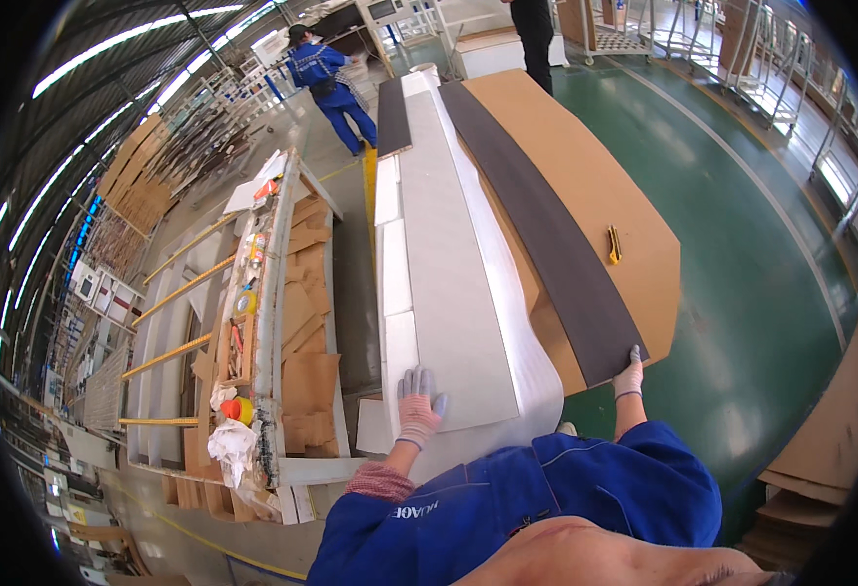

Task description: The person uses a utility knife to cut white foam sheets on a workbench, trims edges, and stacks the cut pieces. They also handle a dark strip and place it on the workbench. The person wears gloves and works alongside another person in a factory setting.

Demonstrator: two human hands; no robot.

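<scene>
My left hand [419, 410], in a pale work glove, lies flat with fingers apart over the near left corner of a long light-grey panel [451, 271]. White foam blocks [398, 267] line that panel's left side, and white foam sheet [498, 293] shows along its right. My right hand [630, 375], also gloved, grips the near right corner of a long dark-brown board [546, 220]. This board lies on brown cardboard [583, 161]. A yellow utility knife [614, 245] rests on the cardboard, right of the board. A shorter dark board [394, 117] lies at the far left end.
Left stands a workbench [271, 293] with tape rolls [244, 303], a tool box [238, 350] and crumpled paper [232, 448]. A co-worker in blue [330, 88] stands beyond, another person [534, 36] at the far end. Wheeled racks [759, 66] stand far right; stacked sheets [832, 417] near right.
</scene>
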